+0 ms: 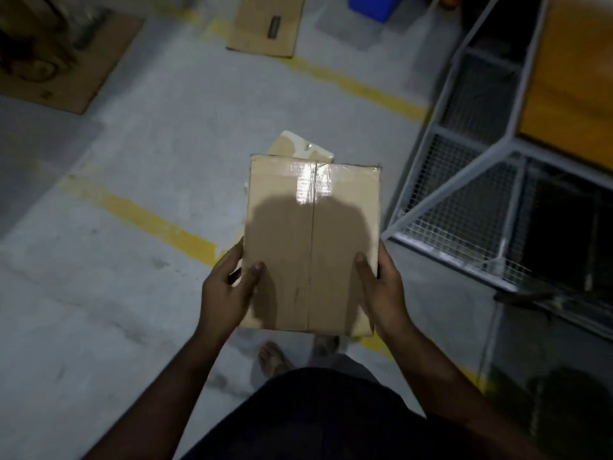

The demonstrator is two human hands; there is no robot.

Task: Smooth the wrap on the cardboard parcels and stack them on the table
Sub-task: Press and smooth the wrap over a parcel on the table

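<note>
Concrete floor (pixel 139 180), grey, scuffed, crossed by yellow painted lines (pixel 139 215) running diag. Dim light, soft focus throughout.

Metal mesh rack (pixel 464 180) at R, pale grey frame, wire panels; a wooden table top (pixel 570 78) sits over it, upper R corner.

Flat cardboard sheet (pixel 59 64) on floor upper L, w/ dark stuff on it, too blurred to ID. Second flattened carton (pixel 265 24) top centre, slot cut in it. Blue bin (pixel 371 5) just R of that, mostly cut off by frame edge.

Cardboard parcel (pixel 311 247) centre frame, held up off the floor in front of the person, well L of the rack. Flat, rectangular, long axis away from the body. Clear wrap over it; glare patch near far edge, seam running down the middle. Another wrapped parcel (pixel 298 147) pokes out beyond its far edge, prob. underneath, can't confirm contact.

Left hand (pixel 225 287) grips the near L edge: thumb on top face, fingers curled under. Right hand (pixel 381 283) mirrors it on near R edge, thumb on top, fingers wrapped round the side.

Bare foot (pixel 272 356) on floor below the parcel.
</note>
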